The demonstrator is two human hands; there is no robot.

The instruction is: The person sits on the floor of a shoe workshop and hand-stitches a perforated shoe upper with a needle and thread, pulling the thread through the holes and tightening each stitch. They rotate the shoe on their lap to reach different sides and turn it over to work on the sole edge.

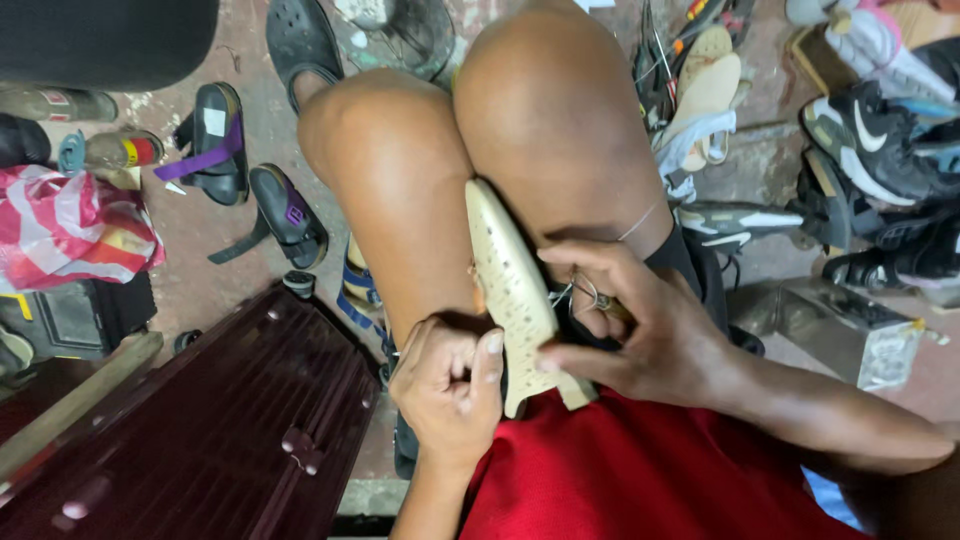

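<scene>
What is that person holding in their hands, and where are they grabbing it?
A cream shoe sole, clamped between the knees. The left hand pinches its near end, thumb on the edge. The right hand grips the same end from the other side, with thin thread running off it.

We count one cream shoe sole (510,290) wedged between the knees, two hands on it: left hand (450,385), right hand (640,330). One metal awl or needle tool (588,292) in the right. On the floor at left, three dark sandals (220,140), two with purple straps. One red-and-white plastic bag (65,230). One dark wooden box (210,420). One metal box (840,330) at right. Sneaker pile (880,130) at right: too tangled to count.
</scene>
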